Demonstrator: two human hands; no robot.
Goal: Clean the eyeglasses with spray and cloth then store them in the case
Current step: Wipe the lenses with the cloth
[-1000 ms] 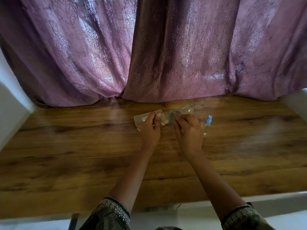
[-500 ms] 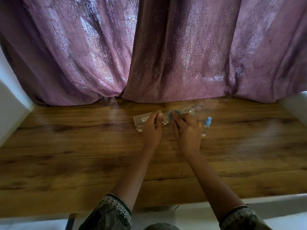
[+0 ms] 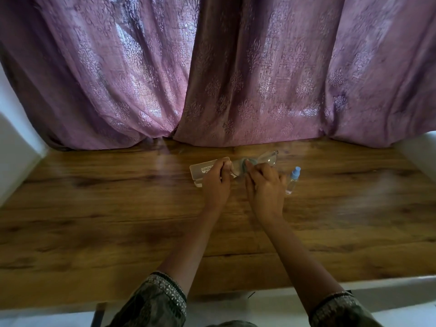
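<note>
A mauve patterned curtain is hanging behind a wood-grain table, its hem brushing the table's far edge. The eyeglasses are being held near that far edge. One clear lens is showing to the right of the hands, and the other is mostly hidden behind them.

Judging by this, the wiping stage is under way. The spray bottle is set aside, so spraying is probably done. Finishing the lenses, folding the temples, laying the glasses in the case and closing it are all still to do.

The left hand is gripping the frame's left end, with its fingers curled round it. The right hand is pinching a grey-blue cloth against the lens beside the bridge. Blur is hiding exactly how its fingertips lie.

Behind the left hand and partly covered by it, the pale translucent case is lying on the table. I cannot tell whether its lid is open. Just right of the right hand, the spray bottle with its blue cap is resting untouched. Whether it is standing or lying is unclear.
</note>
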